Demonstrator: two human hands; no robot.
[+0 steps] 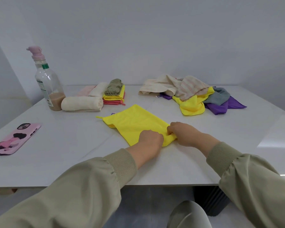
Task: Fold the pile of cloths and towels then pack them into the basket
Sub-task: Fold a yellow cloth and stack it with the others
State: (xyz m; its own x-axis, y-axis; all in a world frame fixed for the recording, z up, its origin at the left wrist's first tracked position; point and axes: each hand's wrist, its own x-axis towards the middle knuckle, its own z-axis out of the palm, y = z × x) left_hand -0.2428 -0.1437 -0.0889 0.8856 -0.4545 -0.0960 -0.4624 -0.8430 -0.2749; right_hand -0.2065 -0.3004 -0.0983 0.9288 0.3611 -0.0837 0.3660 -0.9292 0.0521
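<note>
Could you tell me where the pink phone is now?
Head view: the pink phone lies on the table's left side, nearer the camera than the bottle, left of the yellow cloth.

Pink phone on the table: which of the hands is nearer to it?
Left. The left hand holds the yellow cloth to the right of the phone; the right hand pinches that cloth even farther right.

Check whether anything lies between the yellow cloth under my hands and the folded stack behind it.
Nothing visible does: only bare table separates the yellow cloth from the folded stack. The rolled cream towel lies left of that path. No basket is in view.
</note>
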